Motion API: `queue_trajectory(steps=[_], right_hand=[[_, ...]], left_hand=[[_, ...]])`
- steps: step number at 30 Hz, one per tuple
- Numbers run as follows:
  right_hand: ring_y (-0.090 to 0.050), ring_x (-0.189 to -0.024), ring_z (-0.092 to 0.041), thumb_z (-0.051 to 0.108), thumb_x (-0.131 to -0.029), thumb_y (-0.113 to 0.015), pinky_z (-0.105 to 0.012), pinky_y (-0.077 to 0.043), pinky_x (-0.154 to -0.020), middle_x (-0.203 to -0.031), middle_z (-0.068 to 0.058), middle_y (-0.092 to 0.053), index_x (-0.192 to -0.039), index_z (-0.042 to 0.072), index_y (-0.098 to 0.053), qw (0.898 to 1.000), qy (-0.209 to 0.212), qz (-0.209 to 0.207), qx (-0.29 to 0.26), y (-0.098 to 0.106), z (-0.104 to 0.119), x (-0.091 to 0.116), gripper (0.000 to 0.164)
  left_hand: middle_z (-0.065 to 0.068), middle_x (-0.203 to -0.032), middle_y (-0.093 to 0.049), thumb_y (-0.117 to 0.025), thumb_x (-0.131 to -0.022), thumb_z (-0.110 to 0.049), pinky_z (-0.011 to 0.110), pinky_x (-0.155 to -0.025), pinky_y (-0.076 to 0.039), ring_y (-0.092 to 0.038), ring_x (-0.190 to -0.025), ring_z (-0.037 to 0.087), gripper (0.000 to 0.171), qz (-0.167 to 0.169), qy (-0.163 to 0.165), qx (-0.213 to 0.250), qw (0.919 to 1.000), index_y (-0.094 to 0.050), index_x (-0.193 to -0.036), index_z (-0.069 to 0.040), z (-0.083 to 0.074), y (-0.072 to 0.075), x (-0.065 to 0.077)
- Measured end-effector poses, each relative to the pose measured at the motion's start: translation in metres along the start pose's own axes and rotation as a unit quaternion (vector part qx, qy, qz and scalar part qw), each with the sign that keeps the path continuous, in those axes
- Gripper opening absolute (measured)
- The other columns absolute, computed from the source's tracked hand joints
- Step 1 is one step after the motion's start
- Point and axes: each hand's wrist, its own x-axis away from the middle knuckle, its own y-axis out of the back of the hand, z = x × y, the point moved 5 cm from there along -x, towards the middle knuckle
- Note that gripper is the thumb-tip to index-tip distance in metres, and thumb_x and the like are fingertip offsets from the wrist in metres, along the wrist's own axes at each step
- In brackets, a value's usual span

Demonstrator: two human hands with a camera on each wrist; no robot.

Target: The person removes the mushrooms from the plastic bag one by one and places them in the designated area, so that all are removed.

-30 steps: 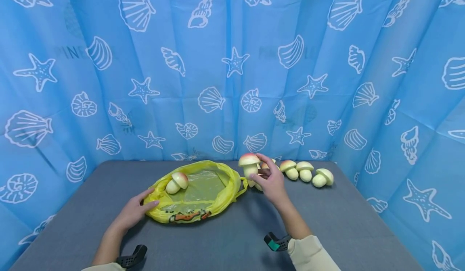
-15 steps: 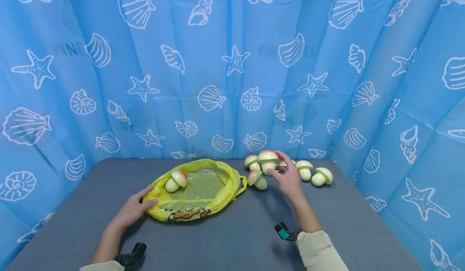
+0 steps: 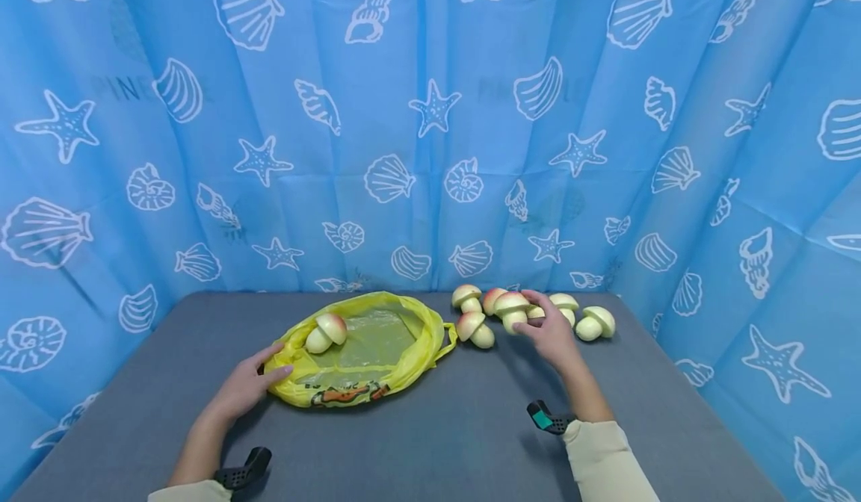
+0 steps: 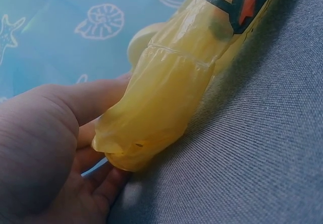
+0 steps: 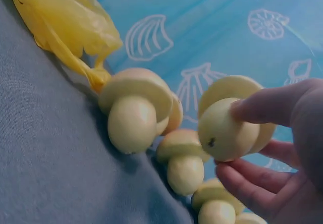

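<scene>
My left hand (image 3: pixel 244 388) holds the left edge of an open yellow plastic bag (image 3: pixel 410 379); in the left wrist view the bag's folded yellow side (image 4: pixel 161 98) lies between thumb and fingers. One toy mushroom (image 3: pixel 327 333) with a red-tinted cap rests inside the bag, near that hand. Between thumb and fingertips, my right hand (image 3: pixel 554 335) pinches another mushroom (image 3: pixel 511 311) upright among the others at the back. The right wrist view shows the round stem end of the held mushroom (image 5: pixel 227 130) facing the camera. Part of a mushroom behind the right hand is hidden.
Several more mushrooms stand or lie along the table's back edge, including a tilted one (image 3: pixel 474 330) near the bag's handle (image 3: pixel 447 341) and one at the far right (image 3: pixel 596 323). A blue shell-print curtain (image 3: pixel 430 151) rises behind the grey table (image 3: pixel 403 457).
My right hand has carried its mushroom rightward, away from the bag, and lowered it among the others. Mushrooms near the bag handle have come into sight. The left hand stays at the bag.
</scene>
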Motion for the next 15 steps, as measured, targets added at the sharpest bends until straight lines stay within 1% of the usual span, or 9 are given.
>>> queue_trajectory(steps=[5,10,12,15], right_hand=[[-0.056,-0.111,-0.048,0.002,-0.089,-0.067,-0.048,-0.053,-0.083,-0.143,-0.03,-0.04,-0.144,0.0,-0.04,0.999,-0.005,0.042,0.02,-0.002,-0.007,0.001,0.061],[-0.054,-0.114,-0.05,0.0,-0.089,-0.067,-0.047,-0.053,-0.083,-0.141,-0.032,-0.04,-0.143,-0.002,-0.04,0.998,-0.011,0.054,0.03,-0.005,-0.012,0.001,0.06],[-0.058,-0.108,-0.046,-0.001,-0.088,-0.067,-0.045,-0.054,-0.079,-0.139,-0.032,-0.042,-0.141,-0.002,-0.042,0.998,-0.014,0.052,0.036,-0.006,-0.015,0.0,0.059],[-0.063,-0.092,-0.036,-0.002,-0.087,-0.068,-0.04,-0.054,-0.072,-0.137,-0.031,-0.045,-0.139,-0.003,-0.044,0.998,-0.02,0.048,0.046,-0.008,-0.018,0.0,0.058]], left_hand=[[0.033,-0.152,-0.022,-0.056,-0.097,-0.044,0.068,-0.106,-0.019,-0.016,-0.138,0.053,0.077,-0.002,0.001,0.0,1.0,-0.028,-0.15,0.004,0.001,-0.002,-0.001],[0.033,-0.152,-0.023,-0.057,-0.096,-0.045,0.067,-0.106,-0.02,-0.017,-0.138,0.053,0.078,-0.006,0.006,-0.003,1.0,-0.029,-0.15,0.003,0.001,-0.002,-0.001],[0.033,-0.152,-0.022,-0.057,-0.096,-0.046,0.067,-0.106,-0.02,-0.017,-0.138,0.053,0.078,-0.007,0.01,-0.004,0.9999,-0.029,-0.15,0.003,0.002,-0.002,-0.001],[0.033,-0.152,-0.022,-0.057,-0.096,-0.047,0.068,-0.106,-0.02,-0.017,-0.138,0.053,0.079,-0.008,0.012,-0.006,0.9999,-0.029,-0.151,0.003,0.002,-0.001,-0.001]])
